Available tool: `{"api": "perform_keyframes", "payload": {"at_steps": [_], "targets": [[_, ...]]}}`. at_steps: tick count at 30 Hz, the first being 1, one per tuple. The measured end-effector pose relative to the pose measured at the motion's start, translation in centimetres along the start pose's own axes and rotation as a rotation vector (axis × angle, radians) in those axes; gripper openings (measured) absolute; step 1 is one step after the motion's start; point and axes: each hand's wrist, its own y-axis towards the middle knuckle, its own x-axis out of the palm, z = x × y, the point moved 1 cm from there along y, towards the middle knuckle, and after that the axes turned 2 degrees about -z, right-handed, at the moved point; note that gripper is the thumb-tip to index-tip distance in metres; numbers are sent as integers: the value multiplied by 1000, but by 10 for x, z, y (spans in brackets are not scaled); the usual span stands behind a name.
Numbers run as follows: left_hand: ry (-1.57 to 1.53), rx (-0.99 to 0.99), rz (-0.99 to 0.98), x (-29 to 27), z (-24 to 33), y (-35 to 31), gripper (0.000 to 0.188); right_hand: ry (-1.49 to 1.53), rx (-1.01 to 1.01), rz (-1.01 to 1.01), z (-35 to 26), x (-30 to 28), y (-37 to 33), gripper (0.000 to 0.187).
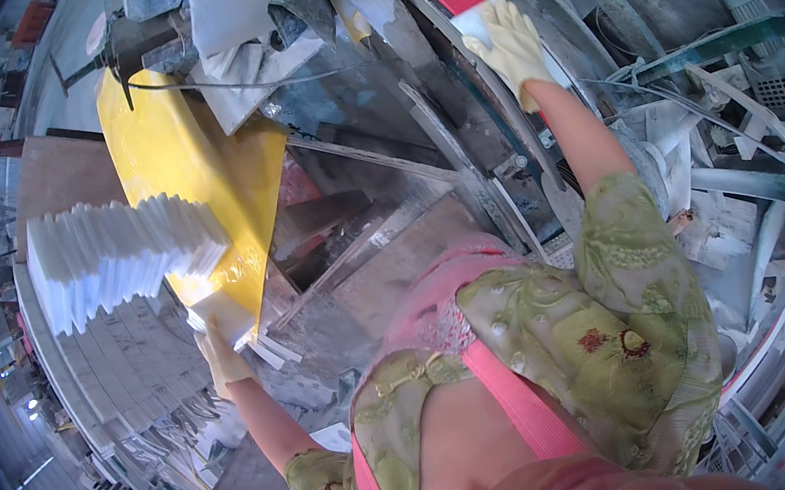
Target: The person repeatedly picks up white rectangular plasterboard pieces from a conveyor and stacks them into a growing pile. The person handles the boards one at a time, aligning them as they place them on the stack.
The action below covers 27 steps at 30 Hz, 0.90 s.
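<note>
L hand [221, 355], gloved, gripped white tile [224, 319] by tile stack [122, 261]; R hand [510, 41] lay spread on rail [492, 93].

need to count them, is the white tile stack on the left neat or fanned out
Fanned out: the white tile stack shows staggered, stepped edges rather than one flush face.

We find the stack of slabs [117, 261] at nine o'clock, with the leaning board [190, 172] just behind it toward eleven. The saw rail [458, 137] runs from centre to twelve, and the heap of offcuts [749, 168] lies at three o'clock.
</note>
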Motion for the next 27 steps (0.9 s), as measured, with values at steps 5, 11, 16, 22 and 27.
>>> {"api": "perform_keyframes", "payload": {"at_steps": [5, 11, 16, 22, 27], "targets": [[-84, 158, -135, -2, -5, 5, 65, -38, -69, -50, 36, 5, -61, 83], [92, 235, 24, -8, -12, -6, 70, 540, -100, -238, 85, -33, -81, 66], [167, 175, 13, -10, -13, -5, 75, 21, -297, -459, 92, -78, -149, 108], [-35, 127, 18, -7, -16, -6, 81, -296, -296, -83, 41, -55, -158, 98], [-13, 144, 6, -8, -23, 18, 74, -248, -279, -33, 47, -58, -161, 77]]}}
